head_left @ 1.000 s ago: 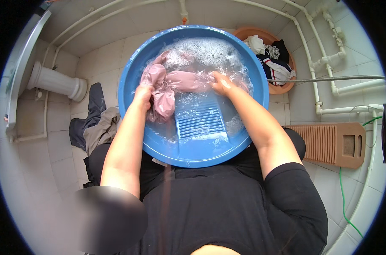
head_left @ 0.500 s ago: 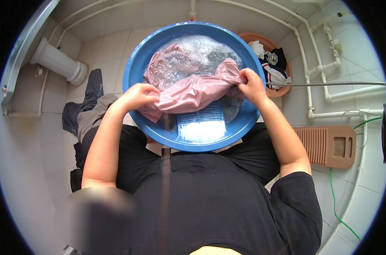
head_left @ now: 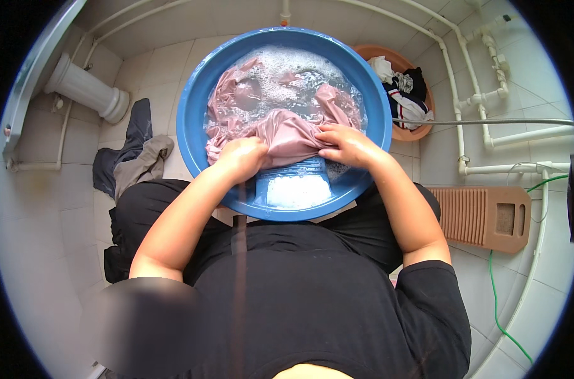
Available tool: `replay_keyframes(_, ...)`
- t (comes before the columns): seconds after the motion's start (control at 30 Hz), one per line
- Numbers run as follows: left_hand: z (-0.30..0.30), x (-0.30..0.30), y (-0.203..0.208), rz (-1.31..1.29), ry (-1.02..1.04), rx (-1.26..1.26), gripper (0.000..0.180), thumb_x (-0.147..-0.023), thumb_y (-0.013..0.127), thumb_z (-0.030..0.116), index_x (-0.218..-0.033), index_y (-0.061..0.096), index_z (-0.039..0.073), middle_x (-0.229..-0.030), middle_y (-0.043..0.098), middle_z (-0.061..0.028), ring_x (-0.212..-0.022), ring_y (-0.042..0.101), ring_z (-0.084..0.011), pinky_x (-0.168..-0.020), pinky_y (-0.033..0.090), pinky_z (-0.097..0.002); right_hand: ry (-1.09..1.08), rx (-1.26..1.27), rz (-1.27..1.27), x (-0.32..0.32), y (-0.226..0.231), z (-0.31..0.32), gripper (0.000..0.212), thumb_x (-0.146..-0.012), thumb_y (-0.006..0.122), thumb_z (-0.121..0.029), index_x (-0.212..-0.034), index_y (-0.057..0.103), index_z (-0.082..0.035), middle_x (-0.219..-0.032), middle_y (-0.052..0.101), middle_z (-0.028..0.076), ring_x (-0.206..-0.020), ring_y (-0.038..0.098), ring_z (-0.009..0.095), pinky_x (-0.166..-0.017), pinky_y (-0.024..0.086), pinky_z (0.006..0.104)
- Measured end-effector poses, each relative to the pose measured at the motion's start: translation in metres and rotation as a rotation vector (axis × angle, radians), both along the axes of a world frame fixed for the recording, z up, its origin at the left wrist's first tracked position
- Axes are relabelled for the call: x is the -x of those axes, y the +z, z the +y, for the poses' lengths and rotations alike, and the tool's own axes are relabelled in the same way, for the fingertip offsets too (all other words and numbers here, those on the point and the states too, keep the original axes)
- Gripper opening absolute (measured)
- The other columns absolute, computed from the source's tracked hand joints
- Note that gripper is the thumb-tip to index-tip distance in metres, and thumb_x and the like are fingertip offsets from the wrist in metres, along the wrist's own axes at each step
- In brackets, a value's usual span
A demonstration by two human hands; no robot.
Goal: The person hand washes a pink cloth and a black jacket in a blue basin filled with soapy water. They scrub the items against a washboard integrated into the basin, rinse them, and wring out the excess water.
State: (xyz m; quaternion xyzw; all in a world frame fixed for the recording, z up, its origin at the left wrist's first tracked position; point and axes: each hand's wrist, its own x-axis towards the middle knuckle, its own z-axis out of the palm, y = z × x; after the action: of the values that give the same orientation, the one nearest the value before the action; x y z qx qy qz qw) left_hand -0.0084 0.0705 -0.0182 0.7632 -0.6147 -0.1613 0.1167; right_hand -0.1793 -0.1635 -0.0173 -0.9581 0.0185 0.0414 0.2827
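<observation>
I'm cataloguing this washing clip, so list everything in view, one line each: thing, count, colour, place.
Basin: one, blue, centre, holding soapy water.
Garment: one, pink, wet, in the basin, gripped by both hands.
Washboard in basin: one, blue, near edge, foamy.
Second washboard: one, brown, on the floor at right.
Tub: one, orange-brown, upper right, holding mixed clothes.
Clothes pile: dark and grey, floor at left.
Pipes: several, white, right wall.
Pedestal: one, white, upper left.
Hose: one, green, lower right.
Left hand: on the garment.
Right hand: on the garment.
</observation>
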Motion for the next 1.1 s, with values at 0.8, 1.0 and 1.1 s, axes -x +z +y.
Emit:
replay_keyframes(0.8, 0.016, 0.018, -0.002, 0.333, 0.604, -0.235, 0.054, -0.068, 0.071, 0.040, -0.104, 0.054, 0.004, -0.085, 0.064, -0.0124, -0.084, 0.062, -0.0277, -0.075, 0.048, -0.0359, -1.017, -0.534, -0.667, -0.021, -0.029, -0.057, 0.021, -0.084, 0.061, -0.020, -0.081, 0.060, 0.001, -0.072, 0.061, 0.004, -0.064, 0.053, 0.009, -0.061, 0.045, 0.0250)
replay_keyframes(1.0, 0.019, 0.024, 0.001, 0.368, 0.610, -0.217, 0.052, -0.068, 0.070, 0.040, -0.104, 0.058, 0.004, -0.088, 0.065, -0.0170, -0.088, 0.063, -0.0296, -0.077, 0.047, -0.0369, -0.979, -0.538, -0.480, -0.018, -0.033, -0.064, 0.023, -0.082, 0.063, -0.022, -0.085, 0.061, 0.000, -0.075, 0.063, 0.006, -0.066, 0.056, 0.011, -0.062, 0.046, 0.0252)
replay_keyframes(1.1, 0.019, 0.027, 0.002, 0.338, 0.611, -0.194, 0.049, -0.069, 0.069, 0.038, -0.105, 0.058, 0.007, -0.088, 0.065, -0.0149, -0.087, 0.062, -0.0305, -0.077, 0.047, -0.0371, -0.955, -0.396, -0.453, -0.018, -0.035, -0.065, 0.027, -0.080, 0.064, -0.025, -0.091, 0.060, -0.001, -0.079, 0.063, 0.006, -0.071, 0.058, 0.014, -0.065, 0.046, 0.0275)
